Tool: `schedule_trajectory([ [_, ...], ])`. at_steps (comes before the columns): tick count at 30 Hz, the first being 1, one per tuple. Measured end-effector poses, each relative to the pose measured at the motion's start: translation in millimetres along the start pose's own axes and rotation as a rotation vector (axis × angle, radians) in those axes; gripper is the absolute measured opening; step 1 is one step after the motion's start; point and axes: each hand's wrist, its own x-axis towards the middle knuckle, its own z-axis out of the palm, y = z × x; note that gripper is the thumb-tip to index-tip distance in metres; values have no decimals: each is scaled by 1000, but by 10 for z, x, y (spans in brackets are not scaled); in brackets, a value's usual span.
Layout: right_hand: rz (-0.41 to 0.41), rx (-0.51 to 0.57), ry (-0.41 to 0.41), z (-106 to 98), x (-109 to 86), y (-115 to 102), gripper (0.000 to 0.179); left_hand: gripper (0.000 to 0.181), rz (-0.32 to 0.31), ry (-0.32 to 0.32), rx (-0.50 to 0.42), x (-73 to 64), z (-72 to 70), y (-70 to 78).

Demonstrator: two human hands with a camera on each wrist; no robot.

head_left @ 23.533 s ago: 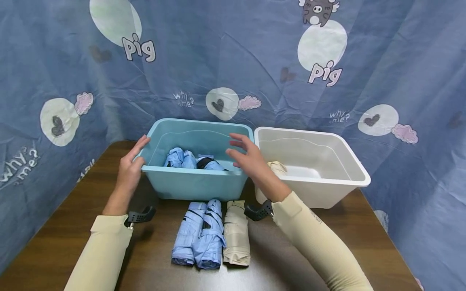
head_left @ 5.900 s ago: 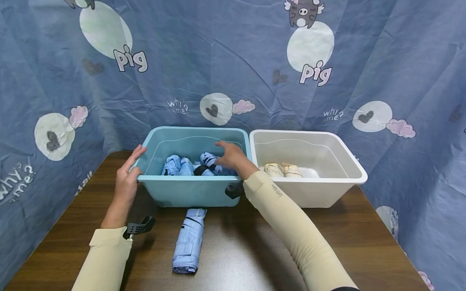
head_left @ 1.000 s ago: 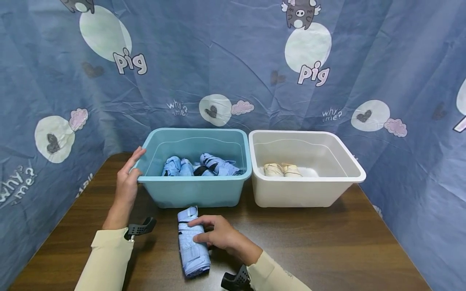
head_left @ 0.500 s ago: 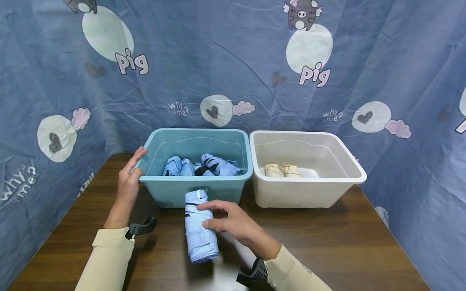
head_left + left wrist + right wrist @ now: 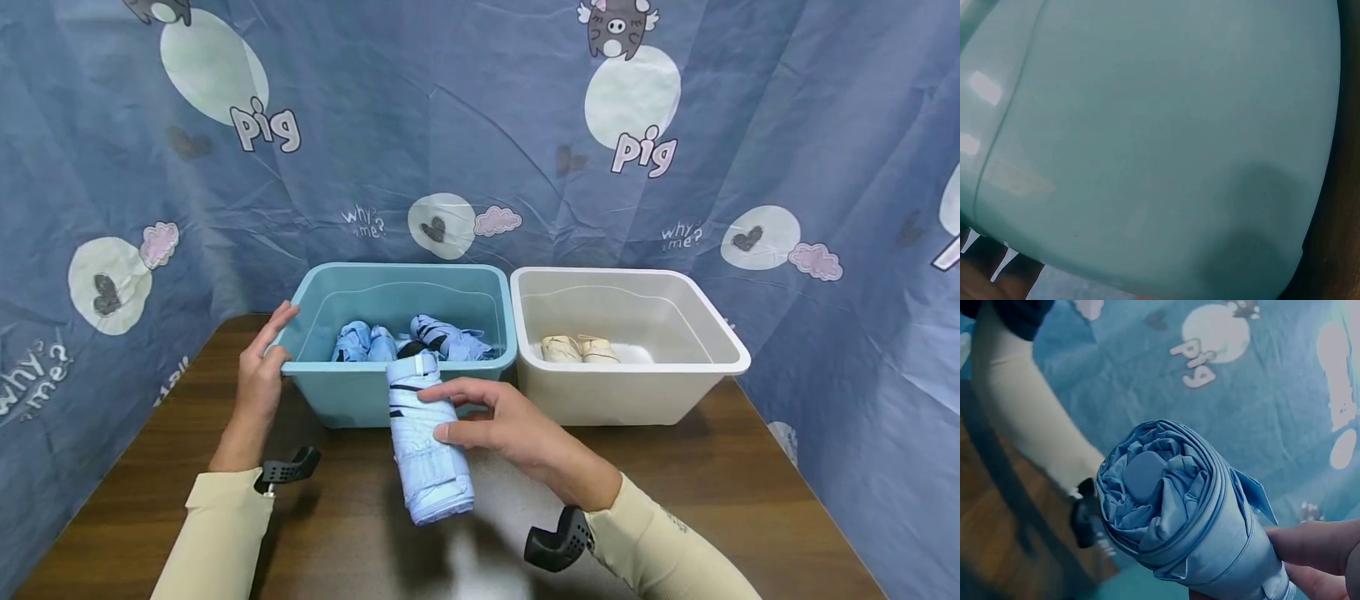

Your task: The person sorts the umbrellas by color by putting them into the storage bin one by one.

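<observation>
A rolled-up light blue folding umbrella (image 5: 429, 454) with dark marks is held above the table in front of the teal bin. My right hand (image 5: 517, 421) grips it between thumb and fingers from its right side. In the right wrist view, the round end cap of the umbrella (image 5: 1166, 487) shows among the folds. At the left rim of the teal bin (image 5: 390, 398), my left hand (image 5: 261, 371) holds on with thumb and fingers. Several blue rolled umbrellas (image 5: 450, 340) lie inside that bin. Two beige rolled umbrellas (image 5: 579, 349) lie in the white bin (image 5: 622, 400).
Both bins stand side by side towards the back of the dark wooden table (image 5: 705, 492). A blue patterned curtain (image 5: 480, 125) hangs behind them. The teal bin's outer wall (image 5: 1160, 137) fills most of the left wrist view.
My right hand has lifted the last blue umbrella off the table and moved it forward and slightly right. Earlier, another blue one and a beige one left the table for the bins. The left hand stays put.
</observation>
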Motion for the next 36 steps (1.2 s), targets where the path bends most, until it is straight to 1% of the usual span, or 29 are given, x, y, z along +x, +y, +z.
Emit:
schedule_trajectory([
  [4,-24,11,27,-77,15,-166,43,59,-2,-8,-2,6,14,14],
  [8,-43,-4,78,-171,79,-300,43,59,-6,-12,5,0,30,15],
  [11,-33,-14,116,-224,173,-389,42,60,-5,-1,10,-19,20,14],
  [17,-18,42,164,-276,445,-510,41,61,1,0,9,-58,0,17],
  [21,-43,98,203,-301,672,-525,41,60,12,-14,1,-58,8,20],
  [24,-68,167,224,-310,836,-509,41,60,18,-23,4,-59,15,23],
  [28,-70,233,256,-303,1034,-465,43,60,19,-25,17,-59,15,26],
  [33,-52,245,318,-290,1267,-378,43,60,32,-13,19,-34,3,30],
  [36,-20,228,360,-283,1379,-305,42,61,32,-8,15,-30,7,43],
])
